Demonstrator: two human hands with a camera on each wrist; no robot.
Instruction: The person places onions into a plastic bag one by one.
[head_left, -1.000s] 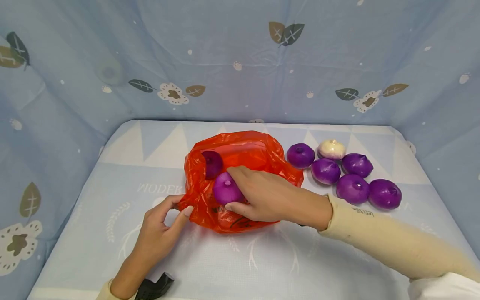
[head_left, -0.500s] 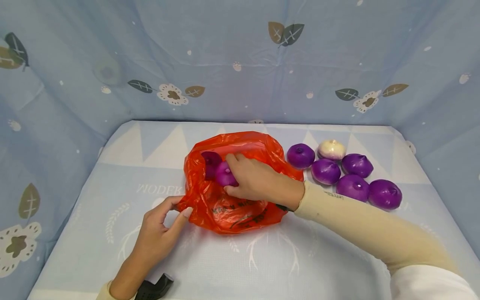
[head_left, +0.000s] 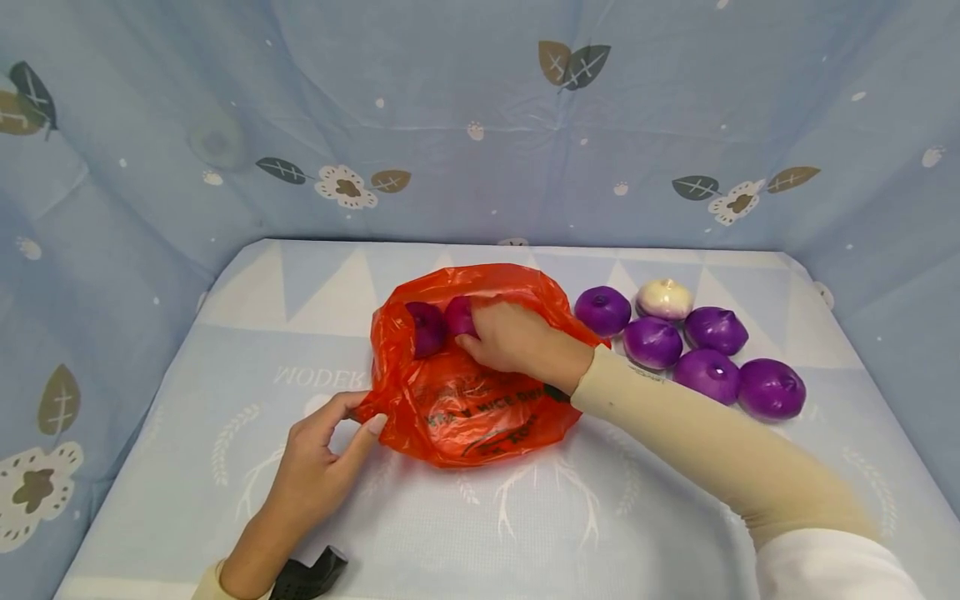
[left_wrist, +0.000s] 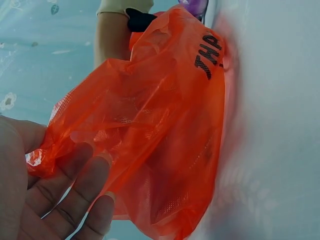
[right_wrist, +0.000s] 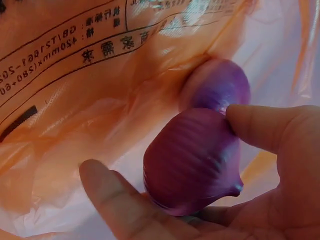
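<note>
A red plastic bag (head_left: 495, 437) lies on the table with its mouth wide and black print on its front. My left hand (head_left: 311, 471) pinches the bag's left rim between thumb and fingers; the left wrist view shows the thin film of the bag (left_wrist: 160, 135) bunched there. Inside the bag, my right hand (head_left: 513, 337) holds a purple onion (right_wrist: 192, 160), the thumb at its upper side and fingers beneath, the index finger (right_wrist: 100, 185) stretched away from it. Right behind it sits another purple onion (right_wrist: 215, 82). The right fingertips are hidden in the head view.
To the right of the bag stand several more purple onions (head_left: 705, 375) in a loose cluster, with one whitish onion (head_left: 664, 298) at the back. A black strap-like object (head_left: 311, 573) is by my left wrist. A blue patterned curtain (head_left: 480, 167) closes off the table's back and sides.
My right hand has gone deeper into the bag with its onion, toward the back and the onion inside. My left hand has stayed at the rim.
</note>
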